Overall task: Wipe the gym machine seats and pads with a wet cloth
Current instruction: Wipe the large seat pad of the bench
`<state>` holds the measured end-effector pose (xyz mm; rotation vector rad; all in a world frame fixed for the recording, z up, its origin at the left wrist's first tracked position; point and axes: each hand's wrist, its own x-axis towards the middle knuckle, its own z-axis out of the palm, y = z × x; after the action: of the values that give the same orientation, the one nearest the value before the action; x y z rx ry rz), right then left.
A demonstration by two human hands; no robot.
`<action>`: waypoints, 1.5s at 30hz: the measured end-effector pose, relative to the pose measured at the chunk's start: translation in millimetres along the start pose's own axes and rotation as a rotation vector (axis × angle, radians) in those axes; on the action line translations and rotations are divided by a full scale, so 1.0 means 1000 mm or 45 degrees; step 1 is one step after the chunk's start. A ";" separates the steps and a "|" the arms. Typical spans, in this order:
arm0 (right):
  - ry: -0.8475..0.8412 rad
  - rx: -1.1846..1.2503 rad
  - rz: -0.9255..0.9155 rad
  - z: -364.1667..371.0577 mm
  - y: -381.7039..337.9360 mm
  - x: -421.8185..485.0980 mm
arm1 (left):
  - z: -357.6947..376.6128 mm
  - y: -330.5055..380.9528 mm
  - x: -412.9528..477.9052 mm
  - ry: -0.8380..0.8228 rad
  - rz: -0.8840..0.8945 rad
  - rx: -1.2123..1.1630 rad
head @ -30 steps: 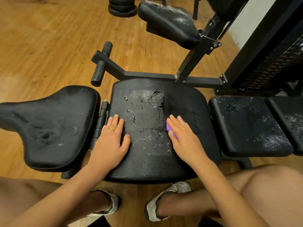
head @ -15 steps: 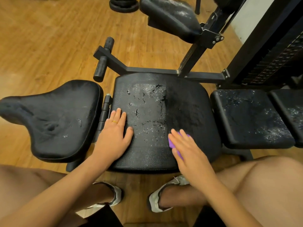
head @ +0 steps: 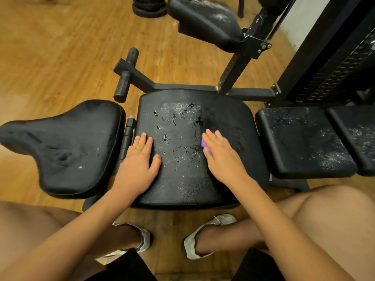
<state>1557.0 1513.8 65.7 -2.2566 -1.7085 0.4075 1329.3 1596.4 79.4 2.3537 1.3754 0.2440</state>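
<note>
Pressing purple cloth (head: 205, 144) flat-fingered, right hand (head: 221, 157) has slid back toward seat (head: 182, 189) middle; left hand (head: 140, 161) flat at left edge; specks (head: 178, 107) remain.

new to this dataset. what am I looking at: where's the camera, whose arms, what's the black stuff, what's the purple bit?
There is no robot here. A person works bare-handed, and the camera sits on their head, looking forward and down, so the arms enter from the bottom edge.

The black shapes are padded parts of a gym machine on a wooden floor: a middle seat, a saddle-shaped pad to its left, a flat pad to its right, and a raised pad on the steel frame behind. The middle seat's cover is cracked and speckled white.

The left hand lies flat on that seat and holds nothing. The right hand presses a purple cloth onto the seat with straight fingers; only the cloth's edges show. The shoes below are the same person's.
</note>
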 end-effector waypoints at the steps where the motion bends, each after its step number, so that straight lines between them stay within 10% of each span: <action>1: -0.001 0.002 -0.027 0.001 -0.002 -0.016 | -0.001 0.000 0.000 -0.001 0.001 -0.001; 10: 0.091 0.046 -0.201 0.016 -0.015 -0.136 | 0.002 -0.004 0.001 0.016 0.011 0.005; 45: 0.006 0.089 -0.066 -0.003 -0.004 0.040 | 0.004 -0.008 0.002 0.003 0.046 0.021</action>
<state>1565.4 1553.4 68.1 -2.1580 -1.7193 0.4429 1325.8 1600.4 72.1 2.3940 1.3421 0.2471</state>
